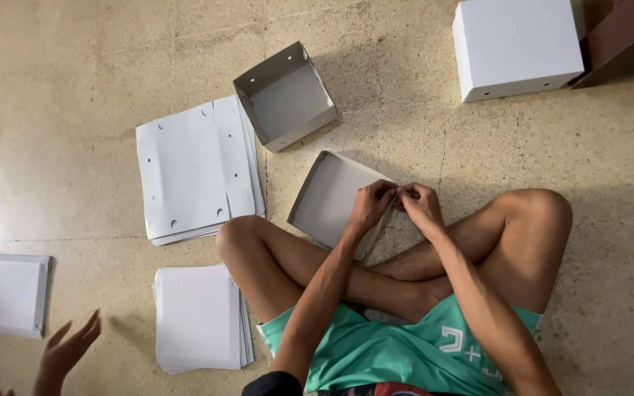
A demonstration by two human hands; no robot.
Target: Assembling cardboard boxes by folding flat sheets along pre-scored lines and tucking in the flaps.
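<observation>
Both hands, left hand and right hand, pinch their fingers shut on the corner of a half-folded grey cardboard tray tilted against the left knee; a finished tray sits at eleven o'clock on the floor.

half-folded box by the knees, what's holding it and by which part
Both hands, left hand and right hand, pinch the half-folded grey box at its upper right corner with their fingers.

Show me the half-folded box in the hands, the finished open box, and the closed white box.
half-folded box (329, 199), head view, inner panel
finished open box (288, 99), head view, inside bottom
closed white box (516, 42), head view, top face
</observation>
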